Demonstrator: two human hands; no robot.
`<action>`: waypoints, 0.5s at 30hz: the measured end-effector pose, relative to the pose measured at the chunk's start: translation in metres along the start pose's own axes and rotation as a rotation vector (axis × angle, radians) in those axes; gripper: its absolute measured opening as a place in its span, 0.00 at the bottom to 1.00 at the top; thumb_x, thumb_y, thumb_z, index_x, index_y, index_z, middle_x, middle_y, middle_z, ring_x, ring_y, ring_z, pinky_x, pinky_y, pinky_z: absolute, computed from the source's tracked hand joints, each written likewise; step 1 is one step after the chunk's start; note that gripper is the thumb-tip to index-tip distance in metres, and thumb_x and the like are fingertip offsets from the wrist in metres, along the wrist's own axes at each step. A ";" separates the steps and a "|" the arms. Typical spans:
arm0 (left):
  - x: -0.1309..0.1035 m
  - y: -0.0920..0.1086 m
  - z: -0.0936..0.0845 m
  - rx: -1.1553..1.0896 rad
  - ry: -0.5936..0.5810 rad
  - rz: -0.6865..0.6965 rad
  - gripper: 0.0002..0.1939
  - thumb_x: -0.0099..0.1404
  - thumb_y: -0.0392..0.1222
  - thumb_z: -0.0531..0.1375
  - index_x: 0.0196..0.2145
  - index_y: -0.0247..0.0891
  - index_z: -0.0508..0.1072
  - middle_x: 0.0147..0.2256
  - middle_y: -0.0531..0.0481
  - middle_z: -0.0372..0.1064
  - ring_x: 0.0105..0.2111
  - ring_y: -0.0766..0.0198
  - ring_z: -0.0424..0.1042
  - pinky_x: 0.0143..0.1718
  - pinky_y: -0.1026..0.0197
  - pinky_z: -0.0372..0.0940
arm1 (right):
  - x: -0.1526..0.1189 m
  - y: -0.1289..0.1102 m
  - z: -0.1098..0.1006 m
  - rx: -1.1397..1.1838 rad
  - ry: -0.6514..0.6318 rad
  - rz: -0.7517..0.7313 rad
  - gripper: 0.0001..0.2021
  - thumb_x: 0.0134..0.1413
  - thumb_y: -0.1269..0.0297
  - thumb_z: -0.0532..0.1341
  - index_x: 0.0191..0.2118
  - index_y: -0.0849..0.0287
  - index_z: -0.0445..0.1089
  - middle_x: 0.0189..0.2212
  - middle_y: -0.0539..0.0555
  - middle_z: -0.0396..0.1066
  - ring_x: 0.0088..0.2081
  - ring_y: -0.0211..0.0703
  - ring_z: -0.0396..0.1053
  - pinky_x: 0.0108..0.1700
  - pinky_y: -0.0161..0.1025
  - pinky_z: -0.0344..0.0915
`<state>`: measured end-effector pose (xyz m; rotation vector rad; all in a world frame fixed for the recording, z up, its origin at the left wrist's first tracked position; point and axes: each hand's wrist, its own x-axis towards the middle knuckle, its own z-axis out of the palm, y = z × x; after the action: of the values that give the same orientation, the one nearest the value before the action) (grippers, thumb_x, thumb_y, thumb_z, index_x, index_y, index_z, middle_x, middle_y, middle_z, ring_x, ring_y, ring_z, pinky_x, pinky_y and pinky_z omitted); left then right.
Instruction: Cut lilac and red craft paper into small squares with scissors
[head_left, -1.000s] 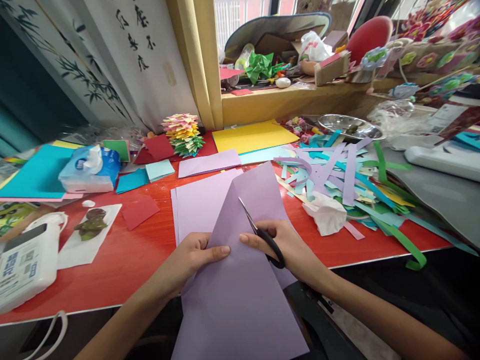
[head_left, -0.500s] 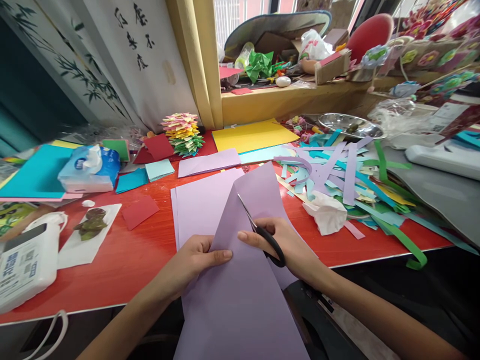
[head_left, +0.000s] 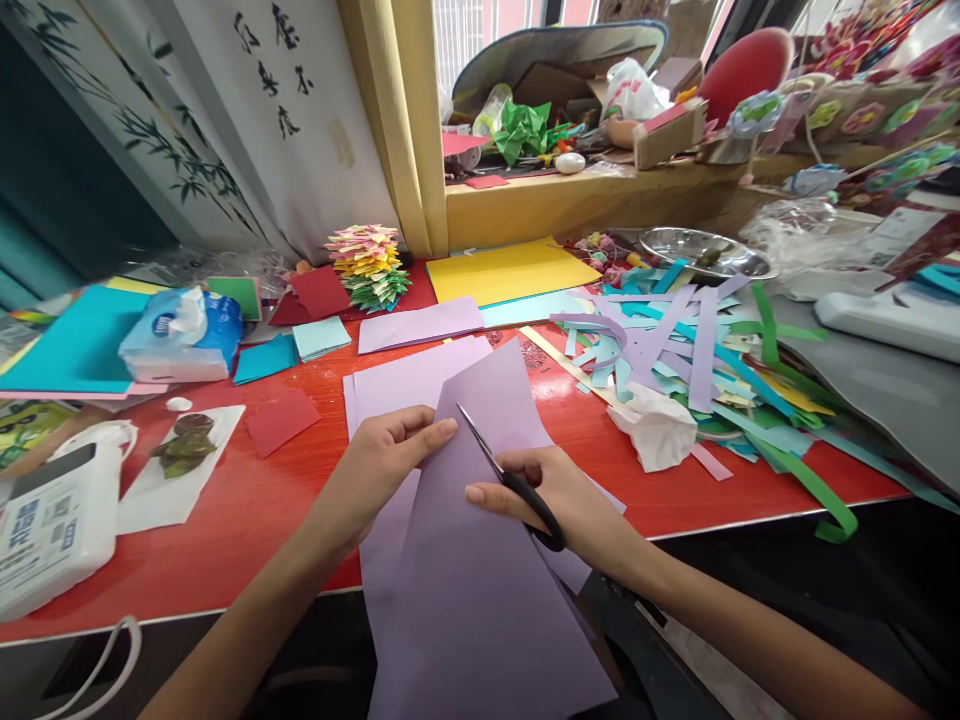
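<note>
A large purple sheet of paper (head_left: 480,580) hangs over the table's front edge, its upper part standing up between my hands. My left hand (head_left: 397,455) pinches the sheet's left side between thumb and fingers. The black-handled scissors (head_left: 480,440) are in my right hand (head_left: 559,500), with the blades lying across the sheet, tips pointing up and left. Whether the blades are fully closed is hard to make out. Beneath and behind lies a stack of more purple sheets (head_left: 382,385) on the red table.
Coloured paper strips (head_left: 690,340) pile up at the right, beside a crumpled tissue (head_left: 652,425). A folded-paper stack (head_left: 367,265), yellow sheet (head_left: 510,270) and metal bowl (head_left: 705,252) stand at the back. To the left are a tissue pack (head_left: 181,335) and a white device (head_left: 60,530).
My left hand has slid up along the sheet's edge toward the scissor tips. The scissors have shifted slightly left and down, and the sheet's top has tilted lower.
</note>
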<state>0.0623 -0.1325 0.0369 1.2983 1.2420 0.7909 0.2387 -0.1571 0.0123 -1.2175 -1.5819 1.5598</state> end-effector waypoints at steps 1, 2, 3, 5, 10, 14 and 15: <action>0.001 -0.001 0.001 -0.019 0.007 0.005 0.13 0.56 0.49 0.59 0.24 0.36 0.71 0.23 0.55 0.66 0.24 0.70 0.63 0.24 0.69 0.58 | 0.000 0.000 0.000 0.013 -0.016 0.005 0.24 0.42 0.47 0.62 0.18 0.58 0.49 0.17 0.43 0.42 0.20 0.29 0.42 0.20 0.33 0.38; 0.001 -0.001 0.001 -0.036 0.008 0.005 0.13 0.56 0.48 0.59 0.24 0.36 0.71 0.22 0.55 0.65 0.23 0.71 0.61 0.24 0.69 0.58 | -0.001 -0.001 0.000 0.028 -0.033 0.009 0.24 0.42 0.47 0.62 0.19 0.59 0.50 0.17 0.43 0.44 0.20 0.30 0.43 0.20 0.33 0.39; 0.001 -0.002 0.002 -0.048 0.005 -0.001 0.12 0.56 0.48 0.59 0.24 0.36 0.71 0.22 0.55 0.64 0.23 0.71 0.61 0.24 0.69 0.57 | -0.001 -0.001 0.000 0.042 -0.047 0.011 0.23 0.43 0.47 0.62 0.19 0.59 0.51 0.17 0.43 0.45 0.20 0.30 0.44 0.20 0.33 0.39; 0.000 -0.002 0.001 -0.055 -0.007 -0.021 0.12 0.56 0.48 0.60 0.24 0.35 0.71 0.21 0.55 0.64 0.22 0.71 0.60 0.23 0.69 0.57 | -0.001 -0.001 0.001 0.051 -0.056 0.016 0.23 0.43 0.48 0.62 0.19 0.59 0.51 0.17 0.43 0.46 0.20 0.30 0.45 0.20 0.33 0.40; -0.001 -0.001 0.000 -0.022 -0.025 -0.048 0.14 0.55 0.49 0.59 0.23 0.34 0.71 0.21 0.54 0.65 0.22 0.70 0.60 0.22 0.68 0.56 | 0.001 0.001 0.004 0.047 -0.031 0.014 0.24 0.42 0.47 0.62 0.18 0.58 0.48 0.17 0.43 0.43 0.20 0.29 0.42 0.20 0.33 0.39; -0.001 -0.002 -0.001 -0.012 -0.030 -0.068 0.13 0.54 0.48 0.60 0.22 0.34 0.71 0.21 0.53 0.65 0.22 0.69 0.61 0.23 0.67 0.57 | 0.001 0.002 0.005 0.065 -0.046 0.017 0.24 0.43 0.47 0.61 0.19 0.58 0.48 0.17 0.43 0.43 0.20 0.29 0.42 0.19 0.33 0.39; -0.001 -0.002 0.000 -0.013 -0.037 -0.081 0.13 0.54 0.48 0.60 0.23 0.34 0.71 0.22 0.53 0.66 0.22 0.69 0.62 0.23 0.67 0.57 | 0.001 0.002 0.005 0.065 -0.050 0.021 0.24 0.43 0.48 0.61 0.19 0.58 0.49 0.17 0.43 0.43 0.20 0.29 0.43 0.19 0.33 0.39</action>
<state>0.0613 -0.1338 0.0351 1.2388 1.2497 0.7129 0.2337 -0.1584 0.0097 -1.1722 -1.5415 1.6540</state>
